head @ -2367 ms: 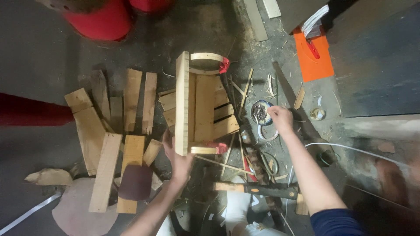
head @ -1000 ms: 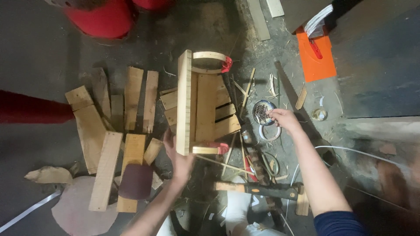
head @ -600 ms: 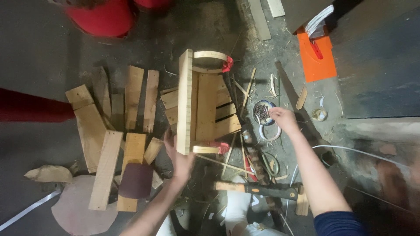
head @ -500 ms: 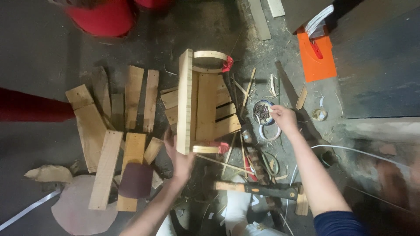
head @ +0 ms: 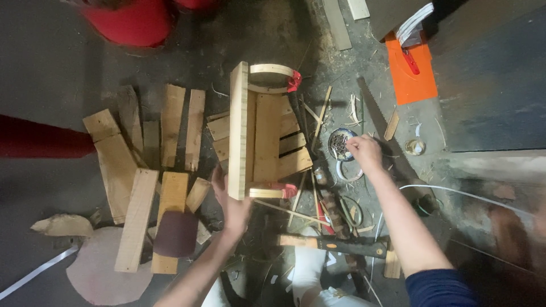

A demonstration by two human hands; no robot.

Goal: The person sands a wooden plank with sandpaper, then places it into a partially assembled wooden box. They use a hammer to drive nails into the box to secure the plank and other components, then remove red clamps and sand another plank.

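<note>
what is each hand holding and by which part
The left hand grips the wooden frame at its near bottom edge. The right hand reaches into the nail dish; any nail pinched cannot be told.

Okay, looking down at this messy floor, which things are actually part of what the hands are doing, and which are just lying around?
In use:
- left hand steadying the slatted wooden frame
- right hand reaching into the small round dish of nails

Lying about:
- hammer
- handsaw
- loose wooden boards
- orange sheet
- dark red pad
</note>
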